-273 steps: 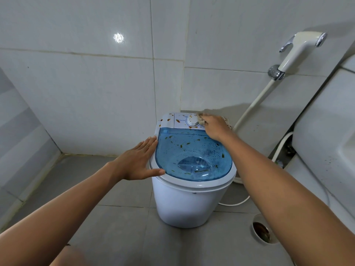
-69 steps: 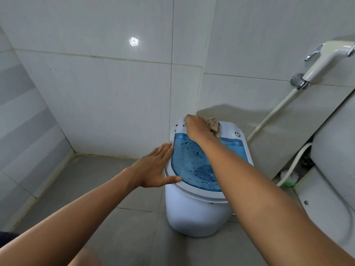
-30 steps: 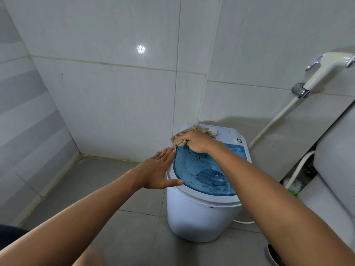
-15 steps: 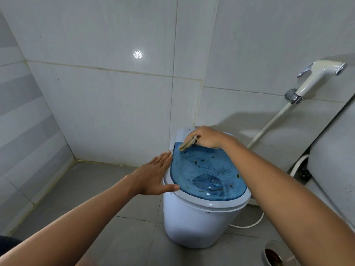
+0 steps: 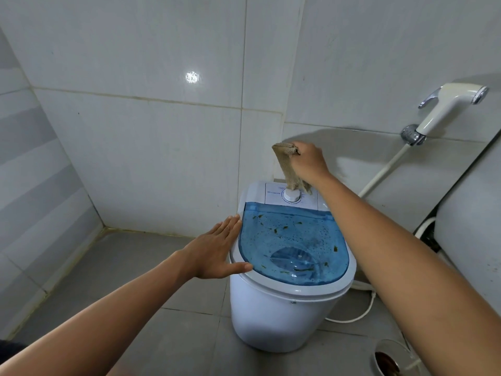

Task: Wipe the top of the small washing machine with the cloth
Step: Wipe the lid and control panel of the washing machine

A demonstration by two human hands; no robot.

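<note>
Beige and ribbed, the cloth (image 5: pixel 286 169) hangs from the right hand (image 5: pixel 309 161), whose curled fingers grip its top edge above the back of the small washing machine (image 5: pixel 282 316), while its lower end reaches down to the white dial (image 5: pixel 291 196) on the control panel (image 5: pixel 273 193). The left hand (image 5: pixel 217 253) lies flat with straight fingers against the left rim of the machine, thumb stretched along the front edge. Between the hands sits the translucent blue lid (image 5: pixel 292 240), dotted with small dark green and brown specks and fine droplets; through it a round pulsator shape shows faintly in the tub below. Small blue lettering on the panel is too tiny to read. The white machine stands on a grey tiled floor (image 5: pixel 130 267) in the corner of pale tiled walls (image 5: pixel 141 147) with discoloured grout. To the right a white bidet sprayer (image 5: pixel 450 104) rests in a chrome holder, its hose (image 5: pixel 385 169) running down behind the machine. A white cord (image 5: pixel 360 313) loops over the floor, and a round floor drain (image 5: pixel 386 359) lies near the lower right edge.
</note>
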